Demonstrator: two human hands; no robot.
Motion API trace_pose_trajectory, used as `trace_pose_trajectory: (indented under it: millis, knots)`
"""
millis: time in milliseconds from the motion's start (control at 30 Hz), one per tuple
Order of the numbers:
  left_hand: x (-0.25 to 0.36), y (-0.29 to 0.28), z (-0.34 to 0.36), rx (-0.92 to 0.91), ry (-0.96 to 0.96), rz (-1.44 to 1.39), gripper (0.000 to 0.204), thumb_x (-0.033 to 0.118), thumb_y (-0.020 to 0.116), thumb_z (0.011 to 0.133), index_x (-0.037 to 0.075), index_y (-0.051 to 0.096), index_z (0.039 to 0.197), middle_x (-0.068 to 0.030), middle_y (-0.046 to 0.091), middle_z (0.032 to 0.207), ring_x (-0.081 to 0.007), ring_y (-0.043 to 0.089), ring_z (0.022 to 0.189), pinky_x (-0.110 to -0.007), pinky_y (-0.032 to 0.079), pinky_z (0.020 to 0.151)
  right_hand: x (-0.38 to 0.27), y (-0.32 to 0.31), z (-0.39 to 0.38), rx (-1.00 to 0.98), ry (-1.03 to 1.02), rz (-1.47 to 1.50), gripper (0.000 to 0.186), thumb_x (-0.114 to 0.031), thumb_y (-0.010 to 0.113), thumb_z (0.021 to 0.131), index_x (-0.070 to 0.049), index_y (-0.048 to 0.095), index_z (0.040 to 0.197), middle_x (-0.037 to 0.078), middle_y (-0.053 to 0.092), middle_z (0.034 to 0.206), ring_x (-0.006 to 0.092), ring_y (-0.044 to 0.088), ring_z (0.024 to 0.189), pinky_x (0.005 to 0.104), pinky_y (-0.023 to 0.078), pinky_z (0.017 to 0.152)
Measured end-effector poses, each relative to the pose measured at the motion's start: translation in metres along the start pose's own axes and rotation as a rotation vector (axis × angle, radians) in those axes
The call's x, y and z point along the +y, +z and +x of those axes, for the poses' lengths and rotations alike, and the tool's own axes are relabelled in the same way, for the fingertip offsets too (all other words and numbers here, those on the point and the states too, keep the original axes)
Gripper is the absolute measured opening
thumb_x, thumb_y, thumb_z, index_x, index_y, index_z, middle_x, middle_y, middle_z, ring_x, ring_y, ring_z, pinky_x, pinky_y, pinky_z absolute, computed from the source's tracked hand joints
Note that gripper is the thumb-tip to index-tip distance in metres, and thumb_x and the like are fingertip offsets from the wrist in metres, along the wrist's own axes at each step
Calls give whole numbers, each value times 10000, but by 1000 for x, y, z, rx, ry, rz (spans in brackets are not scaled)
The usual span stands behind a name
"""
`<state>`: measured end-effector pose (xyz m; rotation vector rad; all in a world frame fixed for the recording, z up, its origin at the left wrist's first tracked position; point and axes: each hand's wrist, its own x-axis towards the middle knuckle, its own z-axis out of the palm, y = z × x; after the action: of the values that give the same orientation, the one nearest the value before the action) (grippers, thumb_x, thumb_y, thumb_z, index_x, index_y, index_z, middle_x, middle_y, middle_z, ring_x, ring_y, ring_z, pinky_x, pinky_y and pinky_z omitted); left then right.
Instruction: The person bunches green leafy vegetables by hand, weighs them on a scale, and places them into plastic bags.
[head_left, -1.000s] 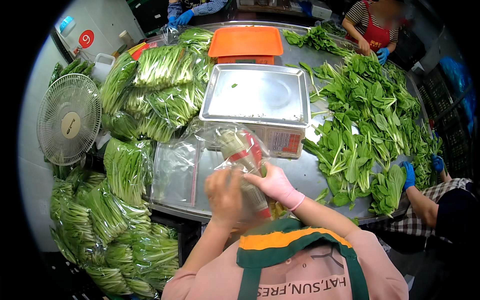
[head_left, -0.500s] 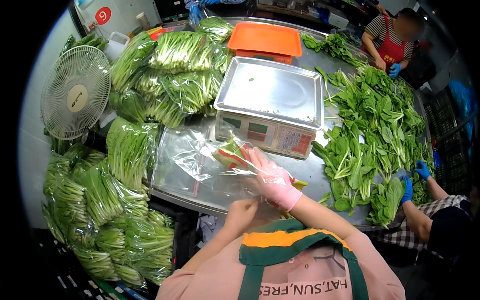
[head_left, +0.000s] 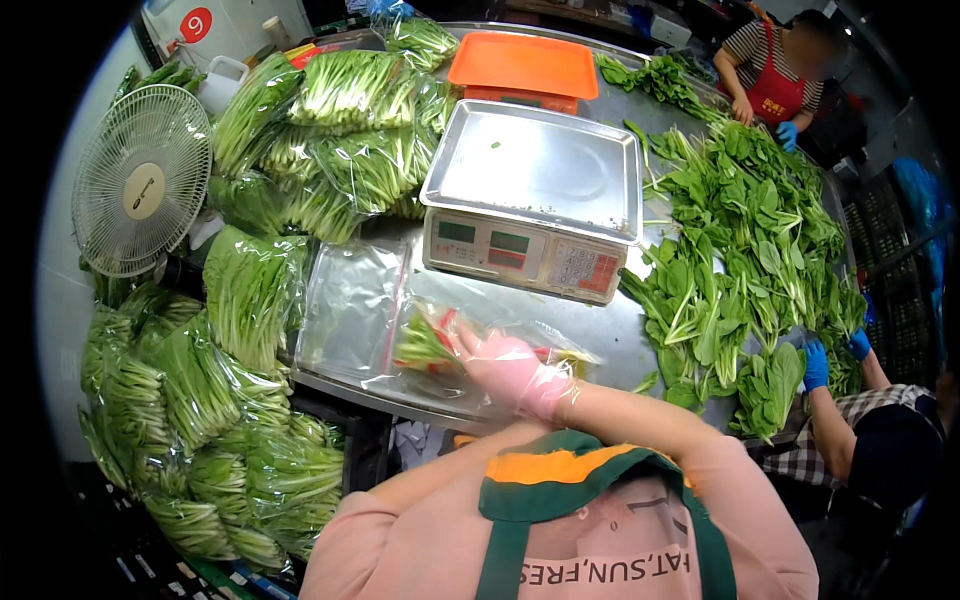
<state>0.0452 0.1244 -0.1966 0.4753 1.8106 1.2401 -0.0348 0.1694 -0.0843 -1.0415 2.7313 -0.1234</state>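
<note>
My right hand (head_left: 508, 368), in a pink glove, curls over a small bunch of leafy greens (head_left: 422, 343) near the front edge of the table. Red shows among the leaves at its fingertips, too smeared to make out. Clear plastic film (head_left: 490, 318) lies round the bunch and the glove, and yellowish ends stick out beyond the wrist. My left forearm (head_left: 470, 455) reaches in below; its hand is hidden behind my right wrist. To the left lies a flat stack of clear plastic bags (head_left: 350, 310). A scale with a steel pan (head_left: 535, 170) stands just beyond my hands.
Bagged greens (head_left: 350, 130) are piled at the back left, with more bags (head_left: 190, 400) down the left side beside a fan (head_left: 142, 180). An orange scale (head_left: 523, 65) stands behind. Loose greens (head_left: 745, 230) cover the right side, where co-workers' blue-gloved hands (head_left: 815, 365) work.
My right hand has moved down and left with the bunch, and the film has drawn off the bag stack. My left hand has slid right, behind my right wrist.
</note>
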Motion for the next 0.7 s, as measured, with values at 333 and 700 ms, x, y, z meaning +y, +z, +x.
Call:
trace_pose_trajectory:
  millis: [333, 700]
  knots:
    - [74, -81, -77, -127, 173, -264, 310, 170, 401, 967, -13, 604, 1113, -129, 610, 1141, -203, 564, 1055, -288, 410, 932, 46, 2, -71, -17, 147, 552, 635, -182, 638, 786, -19, 359, 1332, 194, 574, 1118, 363, 597, 915, 418, 494, 776]
    - [199, -146, -127, 442, 343, -268, 311, 142, 453, 911, -98, 649, 940, -170, 673, 890, -222, 650, 845, -310, 502, 795, 56, -137, -93, 463, 74, 412, 231, -71, 619, 770, -47, 621, 1000, 116, 606, 700, 275, 604, 581, 334, 488, 517]
